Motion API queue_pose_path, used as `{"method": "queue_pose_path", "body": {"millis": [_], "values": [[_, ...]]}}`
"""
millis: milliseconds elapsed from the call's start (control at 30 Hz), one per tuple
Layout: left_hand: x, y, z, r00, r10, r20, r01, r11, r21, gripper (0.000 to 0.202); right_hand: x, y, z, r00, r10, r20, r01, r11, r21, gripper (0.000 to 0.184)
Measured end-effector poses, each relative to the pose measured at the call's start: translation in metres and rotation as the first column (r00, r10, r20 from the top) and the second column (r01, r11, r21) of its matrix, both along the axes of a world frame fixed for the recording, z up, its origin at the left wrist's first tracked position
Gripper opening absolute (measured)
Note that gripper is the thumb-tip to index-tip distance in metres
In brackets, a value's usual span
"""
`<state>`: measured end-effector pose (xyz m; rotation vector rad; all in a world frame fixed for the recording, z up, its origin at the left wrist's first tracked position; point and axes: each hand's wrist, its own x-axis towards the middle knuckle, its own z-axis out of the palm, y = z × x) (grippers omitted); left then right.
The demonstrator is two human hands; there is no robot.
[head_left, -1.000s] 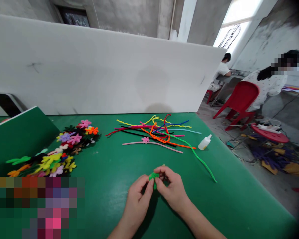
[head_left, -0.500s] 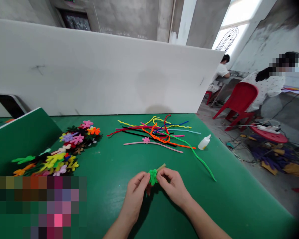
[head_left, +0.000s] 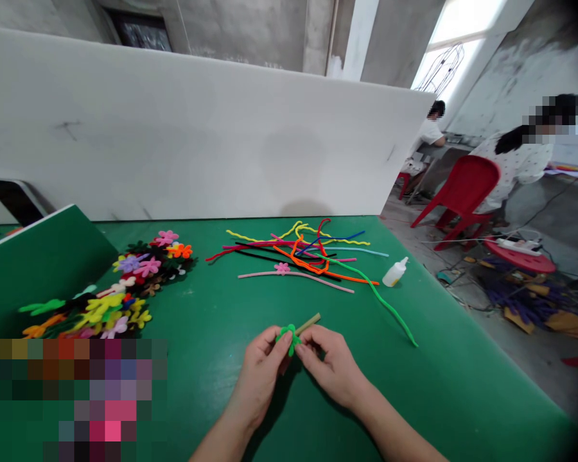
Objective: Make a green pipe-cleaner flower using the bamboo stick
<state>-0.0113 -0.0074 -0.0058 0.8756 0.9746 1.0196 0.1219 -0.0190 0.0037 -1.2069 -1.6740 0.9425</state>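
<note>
A bright green pipe-cleaner flower (head_left: 289, 338) is held between my two hands, low over the green table (head_left: 197, 385). My left hand (head_left: 266, 366) is closed, its thumb and fingers pinching the flower's left side. At the right side, my right hand (head_left: 328, 359) pinches the flower's petals with closed fingertips. A short tan stick (head_left: 310, 323) juts out up and to the right, past my right fingers. Its lower end is hidden behind the flower and fingers, so I cannot tell which hand grips it.
Loose coloured pipe cleaners (head_left: 313, 275) lie beyond my hands, with a pink flower (head_left: 282, 268) among them. A white glue bottle (head_left: 395, 273) stands to the right. Finished flowers (head_left: 106, 308) heap at left beside a green panel (head_left: 38, 263). Two people sit beyond the white partition (head_left: 197, 141).
The green flower has turned and tilted, and sits slightly further left. More of the tan stick shows now. Both hands keep their pinch.
</note>
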Motion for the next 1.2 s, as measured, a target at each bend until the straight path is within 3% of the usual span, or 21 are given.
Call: {"method": "queue_pose_path", "body": {"millis": [100,267,433,700,800,900,1100,1200], "values": [[-0.001,0.0,0.002,0.996,-0.035,-0.081,0.038,0.998,0.046,0.017,0.0,0.0,0.003,1.0,0.003,-0.007,-0.003,1.0,-0.006,0.017],[-0.004,0.001,0.013,0.973,-0.101,-0.209,0.13,0.983,0.127,0.019,0.001,0.001,0.004,0.984,0.036,-0.172,-0.066,0.982,-0.174,0.022],[-0.006,0.001,0.016,0.958,-0.173,-0.229,0.206,0.97,0.129,0.021,0.004,0.003,0.001,0.946,0.055,-0.32,-0.15,0.948,-0.282,0.018],[-0.007,0.002,0.011,0.951,-0.217,-0.219,0.238,0.968,0.075,0.021,0.004,0.003,-0.002,0.92,0.059,-0.388,-0.206,0.913,-0.351,0.015],[-0.006,0.002,0.012,0.963,-0.165,-0.211,0.178,0.983,0.045,0.023,0.004,0.005,-0.001,0.924,0.033,-0.381,-0.167,0.931,-0.325,0.016],[-0.005,0.003,0.014,0.949,-0.142,-0.282,0.176,0.979,0.099,0.025,0.006,0.008,0.003,0.943,-0.002,-0.333,-0.085,0.965,-0.248,0.011],[-0.003,0.002,0.016,0.92,-0.112,-0.375,0.207,0.952,0.224,0.026,0.005,0.01,0.012,0.999,0.0,-0.053,-0.005,0.996,-0.093,0.019],[-0.003,0.001,0.018,0.921,-0.084,-0.38,0.198,0.942,0.272,0.022,-0.001,0.009,0.013,0.998,-0.056,0.0,0.056,0.997,-0.061,0.022]]}}
